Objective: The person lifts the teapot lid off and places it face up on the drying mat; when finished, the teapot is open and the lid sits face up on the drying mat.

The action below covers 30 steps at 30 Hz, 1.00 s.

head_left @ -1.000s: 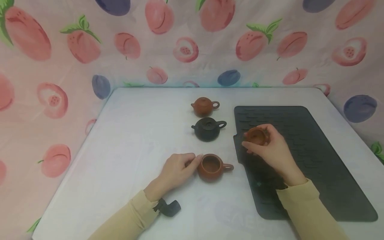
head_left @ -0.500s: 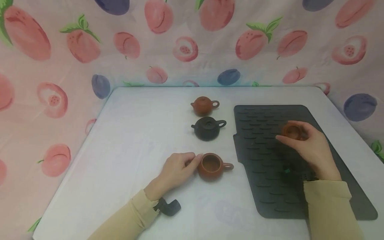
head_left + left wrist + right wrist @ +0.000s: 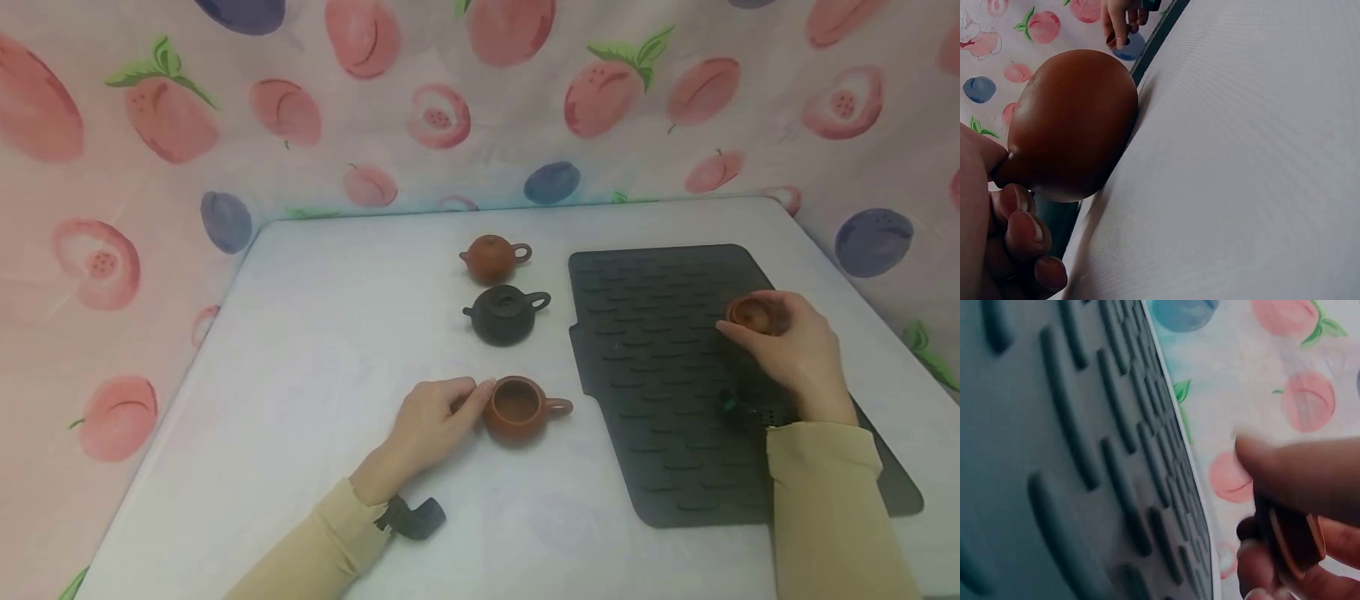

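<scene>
- The left hand (image 3: 431, 421) pinches the spout of an uncovered brown teapot (image 3: 516, 429), which sits left of the dark mat's (image 3: 645, 375) left edge.
- The right hand (image 3: 806, 354) grips a small brown lid (image 3: 752, 317) above the mat, near its right edge.
- A black teapot (image 3: 502, 317) stands farther back on the worktop (image 3: 315, 333), with a lidded brown pot (image 3: 491, 260) behind it, nearer the back edge.

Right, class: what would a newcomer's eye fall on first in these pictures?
Probably the peach-printed backdrop behind the white table. Then the open brown teapot mid-table, its spout pinched by the left hand, with a black teapot and another brown teapot behind it. On the right, the right hand holds what looks like a brown lid above the dark ridged mat.
</scene>
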{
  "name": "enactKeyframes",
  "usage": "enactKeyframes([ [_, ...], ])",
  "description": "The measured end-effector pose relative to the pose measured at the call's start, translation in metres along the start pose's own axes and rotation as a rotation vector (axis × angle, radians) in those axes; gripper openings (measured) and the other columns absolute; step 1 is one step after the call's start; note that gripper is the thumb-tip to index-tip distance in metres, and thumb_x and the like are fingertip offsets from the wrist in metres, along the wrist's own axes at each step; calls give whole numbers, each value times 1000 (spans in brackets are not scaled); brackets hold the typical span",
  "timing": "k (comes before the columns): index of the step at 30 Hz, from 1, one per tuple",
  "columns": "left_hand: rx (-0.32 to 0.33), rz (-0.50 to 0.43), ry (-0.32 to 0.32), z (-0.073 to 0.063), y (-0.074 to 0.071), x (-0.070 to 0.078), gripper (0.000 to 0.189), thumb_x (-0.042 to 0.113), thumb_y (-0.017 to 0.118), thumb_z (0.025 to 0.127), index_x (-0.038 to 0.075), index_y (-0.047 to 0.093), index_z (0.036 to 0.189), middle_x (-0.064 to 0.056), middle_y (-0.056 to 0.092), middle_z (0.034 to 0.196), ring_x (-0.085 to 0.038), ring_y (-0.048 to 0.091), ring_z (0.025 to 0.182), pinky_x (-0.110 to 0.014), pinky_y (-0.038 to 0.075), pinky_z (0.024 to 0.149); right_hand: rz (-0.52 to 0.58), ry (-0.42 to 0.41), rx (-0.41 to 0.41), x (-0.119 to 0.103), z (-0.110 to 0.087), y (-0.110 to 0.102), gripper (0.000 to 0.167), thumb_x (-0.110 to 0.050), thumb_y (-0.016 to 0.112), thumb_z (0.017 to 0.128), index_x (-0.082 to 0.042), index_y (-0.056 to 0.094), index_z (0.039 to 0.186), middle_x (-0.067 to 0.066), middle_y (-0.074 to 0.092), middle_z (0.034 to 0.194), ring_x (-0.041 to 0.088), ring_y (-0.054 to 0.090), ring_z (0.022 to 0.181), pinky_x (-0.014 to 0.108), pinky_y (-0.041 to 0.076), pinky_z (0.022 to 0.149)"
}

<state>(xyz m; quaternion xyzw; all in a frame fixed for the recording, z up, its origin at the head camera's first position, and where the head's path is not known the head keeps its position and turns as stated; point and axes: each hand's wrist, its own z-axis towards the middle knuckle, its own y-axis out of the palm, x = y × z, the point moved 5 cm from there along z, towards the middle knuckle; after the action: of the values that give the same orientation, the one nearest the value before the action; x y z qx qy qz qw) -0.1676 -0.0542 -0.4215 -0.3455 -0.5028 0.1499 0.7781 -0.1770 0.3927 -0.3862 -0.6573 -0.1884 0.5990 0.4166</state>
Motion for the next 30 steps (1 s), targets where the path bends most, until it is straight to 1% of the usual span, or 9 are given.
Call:
enactKeyframes([
  [4, -2, -2, -2, 0, 0, 0, 49, 44, 53, 106, 25, 42, 63, 16, 30, 54, -5, 36, 52, -26, 26, 50, -26, 32, 29, 11, 3, -5, 73, -36, 70, 97, 3, 40, 152, 38, 46, 140, 56, 44, 125, 70, 37, 95],
  [7, -5, -1, -6, 0, 0, 0, 49, 44, 53, 106, 25, 42, 63, 16, 30, 54, -5, 36, 52, -26, 26, 50, -60, 67, 49, 19, 5, -10, 69, -29, 69, 97, 3, 40, 151, 40, 43, 142, 58, 40, 129, 69, 35, 99],
  [12, -10, -3, -10, 0, 0, 0, 49, 43, 54, 106, 24, 42, 63, 15, 31, 54, -5, 37, 52, -26, 27, 50, -102, 108, 26, 28, 6, -15, 66, -21, 66, 96, 6, 39, 149, 41, 40, 143, 61, 35, 133, 68, 32, 104],
  [16, -12, -6, -11, 0, 0, 0, 49, 43, 54, 106, 25, 43, 62, 16, 32, 54, -5, 37, 52, -26, 27, 50, -117, 133, 3, 31, 8, -14, 68, -21, 65, 96, 8, 35, 150, 43, 38, 144, 62, 33, 133, 69, 30, 105],
  [22, -5, -8, -6, 0, -2, 0, 49, 42, 54, 106, 24, 43, 62, 16, 31, 54, -5, 37, 52, -26, 27, 50, -128, 190, -9, 37, 11, -12, 74, -29, 61, 100, 12, 28, 152, 44, 33, 147, 62, 29, 136, 68, 27, 109],
  [23, -6, -8, -7, 0, -2, 0, 49, 42, 54, 106, 25, 43, 62, 16, 31, 54, -5, 37, 52, -26, 27, 50, -123, 199, -5, 38, 12, -12, 75, -29, 61, 100, 12, 26, 153, 44, 32, 148, 62, 28, 136, 67, 27, 110],
  [26, -12, -9, -10, 0, -2, 0, 48, 42, 54, 106, 25, 43, 62, 16, 31, 54, -5, 38, 53, -26, 28, 50, -106, 199, 20, 41, 12, -13, 75, -23, 61, 97, 13, 25, 153, 44, 38, 143, 62, 31, 135, 66, 27, 110],
  [30, -17, -11, -3, 0, -1, 1, 48, 41, 54, 106, 24, 43, 63, 16, 32, 54, -5, 38, 52, -26, 28, 51, -100, 191, 63, 44, 13, -14, 72, -16, 60, 93, 14, 29, 151, 44, 44, 137, 62, 35, 132, 66, 30, 109],
])
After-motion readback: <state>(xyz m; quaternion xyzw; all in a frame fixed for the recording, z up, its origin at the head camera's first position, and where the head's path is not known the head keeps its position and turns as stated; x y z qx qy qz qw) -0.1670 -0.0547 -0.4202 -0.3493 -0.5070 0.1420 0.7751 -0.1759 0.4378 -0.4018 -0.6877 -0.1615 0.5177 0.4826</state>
